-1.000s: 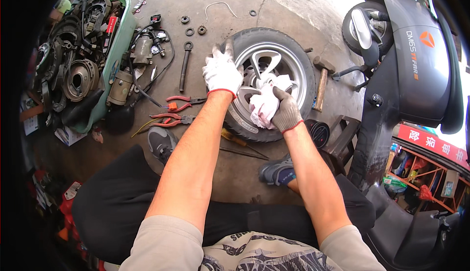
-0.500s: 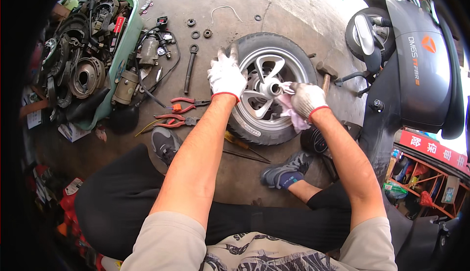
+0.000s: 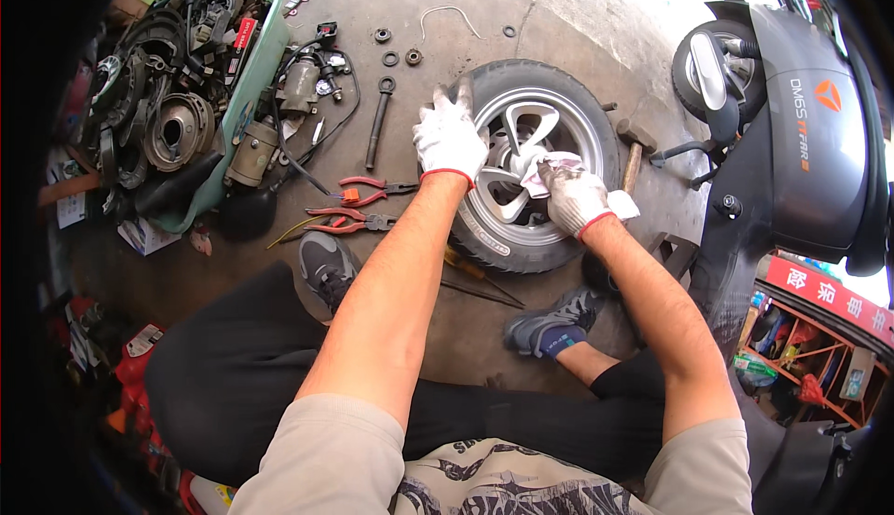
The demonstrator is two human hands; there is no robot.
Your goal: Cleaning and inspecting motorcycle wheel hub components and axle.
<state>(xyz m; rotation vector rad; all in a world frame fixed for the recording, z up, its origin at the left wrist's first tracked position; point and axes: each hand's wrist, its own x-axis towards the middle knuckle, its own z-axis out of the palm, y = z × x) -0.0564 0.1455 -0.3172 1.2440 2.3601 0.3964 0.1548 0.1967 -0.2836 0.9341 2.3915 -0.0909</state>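
Note:
A scooter wheel with a silver spoked rim and black tyre (image 3: 599, 133) lies flat on the floor in front of me. My left hand (image 3: 450, 135), in a white work glove with a red cuff, rests on the tyre's left side with its fingers spread. In my gloved right hand (image 3: 575, 200) is a pale pink rag (image 3: 534, 182), bunched under the fingers and pressed on the hub. The cloth covers the hub's centre. A whitish loose end sticks out beside the right wrist.
Two red-handled pliers (image 3: 363, 221), a long bolt (image 3: 379, 124), nuts and a washer lie left of the wheel. Beyond them are a motor part with cables (image 3: 300, 87) and a green crate (image 3: 273, 26) of metal parts. A hammer (image 3: 634, 156) and grey scooter (image 3: 801, 142) are at right.
My right hand has moved the rag up and left, from the hub's right side onto its centre. The left hand stays on the tyre. The whole view has shifted slightly.

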